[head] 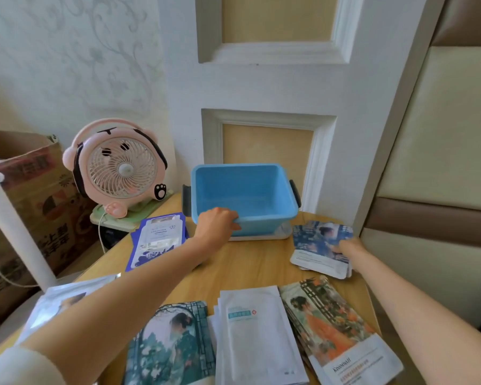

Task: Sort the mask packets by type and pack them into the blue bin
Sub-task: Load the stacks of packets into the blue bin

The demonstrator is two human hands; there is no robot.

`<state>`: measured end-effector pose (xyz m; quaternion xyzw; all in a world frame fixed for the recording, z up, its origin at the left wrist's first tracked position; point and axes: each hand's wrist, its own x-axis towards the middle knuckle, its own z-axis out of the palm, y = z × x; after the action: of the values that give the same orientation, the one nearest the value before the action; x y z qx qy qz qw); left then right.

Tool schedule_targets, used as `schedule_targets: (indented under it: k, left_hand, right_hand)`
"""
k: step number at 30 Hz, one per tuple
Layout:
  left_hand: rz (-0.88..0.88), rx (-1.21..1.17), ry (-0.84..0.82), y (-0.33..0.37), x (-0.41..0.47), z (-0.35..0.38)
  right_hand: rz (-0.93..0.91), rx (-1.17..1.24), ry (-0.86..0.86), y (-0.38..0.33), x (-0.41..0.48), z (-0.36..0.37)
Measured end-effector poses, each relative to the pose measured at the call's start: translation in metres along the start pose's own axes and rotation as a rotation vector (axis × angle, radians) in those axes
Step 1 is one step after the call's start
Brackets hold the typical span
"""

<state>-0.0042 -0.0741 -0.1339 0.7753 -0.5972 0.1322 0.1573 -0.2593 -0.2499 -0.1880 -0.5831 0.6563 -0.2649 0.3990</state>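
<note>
My left hand (215,223) grips the bin (264,219) at its near rim, left of the middle, fingers curled over the edge. The bin has no packets in it and sits on a clear lid (261,237) at the back of the table (247,265).

Just right of the bin, my right hand (350,247) holds the dark-blue stack (315,245) by its right edge. The stack is tilted, and its near end rests on the table. Most of my fingers are hidden behind it.

Left of the bin lies the blue-and-white stack (157,241), flat. In front of the bin, toward me, three stacks lie side by side: teal (175,343), white (257,329) and orange (336,323). A silver stack (64,298) lies under my left forearm.

A pink fan (117,168) stands behind and left of the bin.
</note>
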Motion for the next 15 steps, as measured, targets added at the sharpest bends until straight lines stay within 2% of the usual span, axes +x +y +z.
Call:
schedule_targets:
  k: [3, 8, 10, 11, 13, 14, 15]
  left_hand:
    - [0.092, 0.060, -0.015, -0.002, -0.018, -0.004]
    - [0.267, 0.117, -0.016, -0.013, -0.050, -0.021]
    - [0.342, 0.113, 0.031, -0.015, -0.060, -0.026]
    - [0.377, 0.153, 0.062, -0.017, -0.063, -0.028]
    - [0.356, 0.203, 0.116, -0.019, -0.064, -0.035]
    - [0.336, 0.201, 0.134, -0.019, -0.063, -0.037]
    - [0.331, 0.201, 0.148, -0.018, -0.062, -0.036]
  right_hand:
    - [-0.119, -0.177, -0.104, 0.003, 0.018, 0.012]
    - [-0.098, -0.227, -0.185, -0.008, -0.012, 0.006]
    - [-0.078, -0.264, -0.196, -0.007, -0.015, 0.006]
    - [-0.092, -0.327, -0.153, -0.007, -0.014, 0.007]
    - [-0.231, -0.420, 0.084, -0.009, -0.013, 0.009]
    - [-0.335, -0.351, 0.163, -0.014, -0.017, 0.010]
    - [-0.385, -0.139, 0.147, -0.023, -0.028, 0.010]
